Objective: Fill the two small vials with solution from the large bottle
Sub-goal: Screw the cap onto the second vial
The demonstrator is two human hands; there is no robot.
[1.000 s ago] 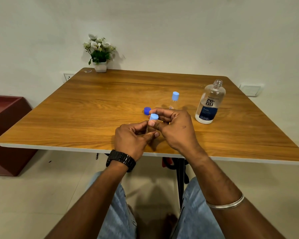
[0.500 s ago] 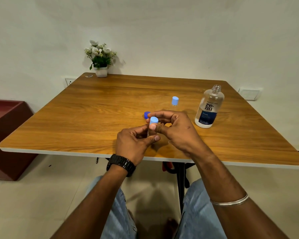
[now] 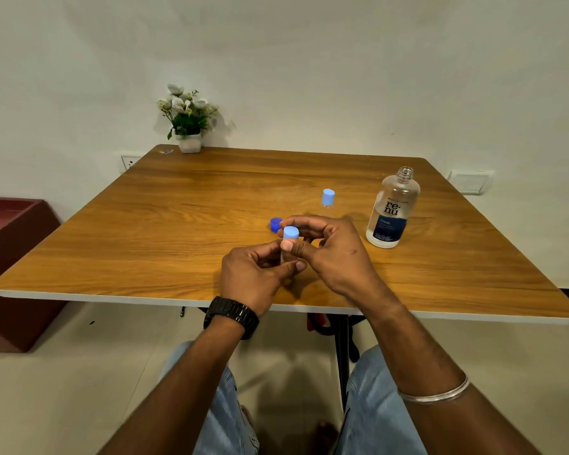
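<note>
Left hand (image 3: 255, 274) is gripping vial (image 3: 284, 256) body; right hand (image 3: 329, 247) is pinching its light-blue cap (image 3: 290, 232); bottle (image 3: 393, 210) is standing uncapped.

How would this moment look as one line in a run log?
left hand: holds vial body | right hand: pinches light blue cap | second vial: capped, on table | large bottle: uncapped, upright | dark blue cap: on table

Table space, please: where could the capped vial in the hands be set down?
Bare wood lies left of the dark blue cap and behind the standing vial, toward the flower pot. It is crowded between the hands and the large bottle.
</note>
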